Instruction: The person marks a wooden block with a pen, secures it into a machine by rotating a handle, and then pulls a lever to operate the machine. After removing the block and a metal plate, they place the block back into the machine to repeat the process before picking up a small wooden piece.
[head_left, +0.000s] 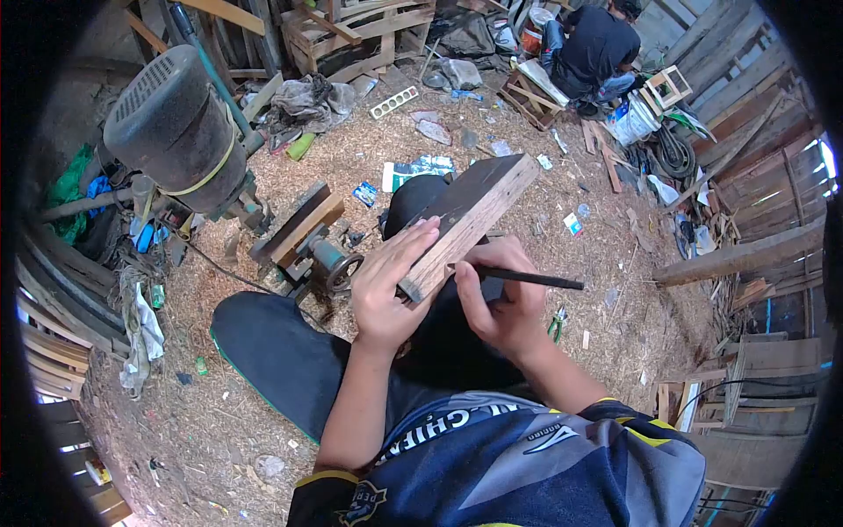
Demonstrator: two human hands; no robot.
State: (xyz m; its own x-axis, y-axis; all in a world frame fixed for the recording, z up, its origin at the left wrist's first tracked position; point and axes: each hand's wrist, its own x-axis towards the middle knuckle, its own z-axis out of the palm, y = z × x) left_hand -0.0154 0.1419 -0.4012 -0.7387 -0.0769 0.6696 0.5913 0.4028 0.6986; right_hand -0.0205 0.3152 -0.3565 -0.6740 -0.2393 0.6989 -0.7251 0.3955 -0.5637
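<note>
A thick wooden block point(479, 211), dark on top and pale on its long edge, slants up and away over my knees. My left hand point(391, 277) is wrapped round its near end, the fingers lying over the dark face. Against the block's pale side, my right hand point(505, 299) pinches a dark pencil point(536, 278). The pencil's tip meets the wood near the block's close end, and its shaft sticks out to the right. Part of my right fingers is hidden behind the pencil and the block.
A motor-driven machine point(180, 123) and a vise with wooden jaws point(303, 228) stand at left. Green-handled pliers point(557, 325) lie on the shavings-covered floor point(632, 351) at right. Another person point(597, 53) sits at the back right, near a wooden crate point(531, 97) and a white bucket point(630, 121).
</note>
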